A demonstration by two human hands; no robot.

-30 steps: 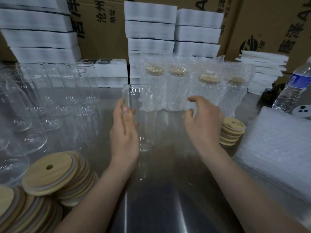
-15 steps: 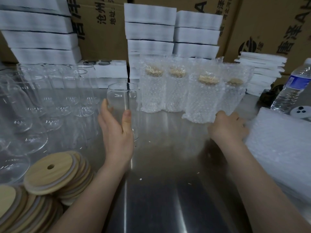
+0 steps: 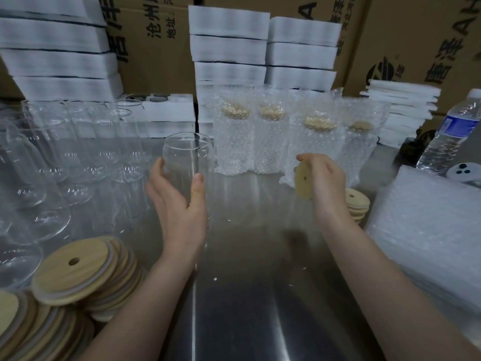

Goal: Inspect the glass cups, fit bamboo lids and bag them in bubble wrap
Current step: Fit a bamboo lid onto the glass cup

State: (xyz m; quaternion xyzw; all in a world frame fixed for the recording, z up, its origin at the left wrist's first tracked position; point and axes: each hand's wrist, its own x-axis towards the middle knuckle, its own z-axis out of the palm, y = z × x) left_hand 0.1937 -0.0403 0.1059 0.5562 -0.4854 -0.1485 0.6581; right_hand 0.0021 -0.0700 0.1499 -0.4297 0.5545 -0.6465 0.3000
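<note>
While left hand (image 3: 179,204) grips cup (image 3: 188,162), right hand (image 3: 325,183) pinches lid (image 3: 303,183)

Clearance: one open lane down the middle of the steel table (image 3: 244,303).
Near centre is bare steel. On your left, bare glasses (image 3: 78,157) crowd together, lid stacks (image 3: 78,272) in front of them. Bagged cups (image 3: 273,142) wall off the back. On your right, the bubble-wrap pile (image 3: 429,230) and a small lid stack (image 3: 358,204) just beside it narrow the lane. Your left hand (image 3: 179,204) gripping a glass cup (image 3: 187,157) and right hand (image 3: 328,183) pinching a bamboo lid (image 3: 303,182) sit mid-lane, with a gap between them.
</note>
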